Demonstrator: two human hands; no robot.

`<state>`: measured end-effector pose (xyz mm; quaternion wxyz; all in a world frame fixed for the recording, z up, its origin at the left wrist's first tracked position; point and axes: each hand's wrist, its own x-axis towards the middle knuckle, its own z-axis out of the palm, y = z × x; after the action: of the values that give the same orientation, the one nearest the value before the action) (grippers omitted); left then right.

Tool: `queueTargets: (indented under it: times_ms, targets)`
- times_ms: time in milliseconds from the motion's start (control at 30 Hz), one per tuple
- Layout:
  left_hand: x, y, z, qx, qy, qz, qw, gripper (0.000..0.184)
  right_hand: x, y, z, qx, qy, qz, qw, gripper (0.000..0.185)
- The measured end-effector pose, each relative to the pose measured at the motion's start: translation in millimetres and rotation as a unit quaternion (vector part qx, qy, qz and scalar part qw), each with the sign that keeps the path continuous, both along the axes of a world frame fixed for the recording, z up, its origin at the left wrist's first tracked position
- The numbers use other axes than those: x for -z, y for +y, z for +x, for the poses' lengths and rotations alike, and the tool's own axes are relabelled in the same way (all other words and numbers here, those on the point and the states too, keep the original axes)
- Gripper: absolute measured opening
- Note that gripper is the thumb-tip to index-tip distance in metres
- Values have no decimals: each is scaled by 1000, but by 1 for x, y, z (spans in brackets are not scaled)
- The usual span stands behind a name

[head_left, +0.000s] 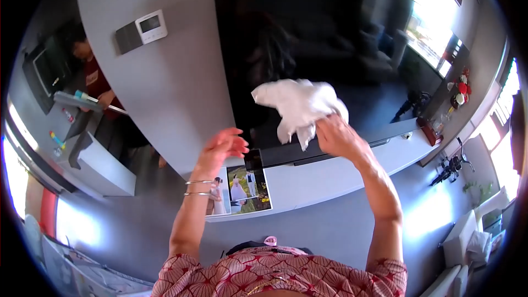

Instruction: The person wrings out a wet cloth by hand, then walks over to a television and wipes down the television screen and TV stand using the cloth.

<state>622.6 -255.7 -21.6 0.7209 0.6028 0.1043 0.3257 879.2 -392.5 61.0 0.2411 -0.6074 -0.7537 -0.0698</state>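
Note:
A white cloth (308, 102) hangs loose and crumpled from my right hand (338, 137), whose fingers are closed on its lower right edge. Behind the cloth is a large black television (330, 33) on the wall; whether the cloth touches the screen, I cannot tell. My left hand (223, 146) is raised near the television's lower left corner, fingers apart and holding nothing. Two bangles circle that wrist. Beneath it, a wedding photo display (239, 190) stands on the white TV cabinet (291, 187), partly covered by my forearm.
A white wall intercom (151, 26) is mounted left of the television. At far left another person (99, 85) holds a long-handled tool near a white counter (107, 165). Red-and-white ornaments (461, 91) and a small bicycle (454, 165) are on the right, with a pale sofa (462, 242) below.

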Motion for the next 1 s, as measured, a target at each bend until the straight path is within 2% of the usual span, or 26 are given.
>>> queueTargets:
  times_ms: [67,100,133,167,200,233,267,300,333,400,433,467,533,567,600,667,700,800,867,1000]
  targets:
    - [-11,14,-3,-128,-8,39,991,31,-25,45,-2,78,-98,75,989,22]
    - [-20,18,-2,-115,-10,45,992,31,-37,67,-4,109,-118,107,981,23]
    - [-28,21,0,-163,16,53,985,31,-53,90,-13,79,133,196,968,22]
    - [-36,26,4,-210,37,60,975,31,-63,113,-11,27,159,171,972,26]
    - [-40,31,6,-237,37,96,966,32,-70,132,-9,92,-52,146,984,32]
    - [-46,35,10,-280,42,136,949,34,-67,171,-7,29,138,188,972,39]
    - [-43,50,13,-329,40,183,926,36,-84,196,-6,-45,156,190,968,40]
    - [-44,58,13,-358,46,179,915,40,-95,214,-7,-121,177,189,958,40]
    - [-44,69,18,-348,47,182,918,40,-110,210,-22,-19,-70,362,929,28]
    - [-45,87,28,-477,46,275,833,45,-115,240,-31,-12,-138,426,894,46]
    - [-47,94,33,-472,45,278,835,45,-120,238,-33,-66,-14,385,920,63]
    - [-49,99,40,-485,42,267,832,48,-125,236,-28,-60,-15,387,920,63]
    - [-51,96,61,-497,41,251,829,51,-131,229,-13,-182,136,161,960,76]
    - [-55,93,70,-492,38,230,839,54,-131,223,-1,-184,69,205,959,69]
    - [-60,90,79,-489,36,211,846,57,-134,221,17,-189,70,206,958,69]
    - [-61,92,91,-482,42,203,851,61,-153,220,73,-76,-84,320,941,60]
    - [-61,91,97,-506,33,217,834,60,-164,220,105,-18,-159,371,915,55]
    - [-62,84,120,-563,40,228,793,61,-174,209,195,148,-359,491,780,42]
    - [-58,86,129,-611,30,220,760,63,-180,178,267,130,-252,460,842,43]
    - [-57,94,142,-670,63,179,718,64,-165,123,410,195,-136,458,857,46]
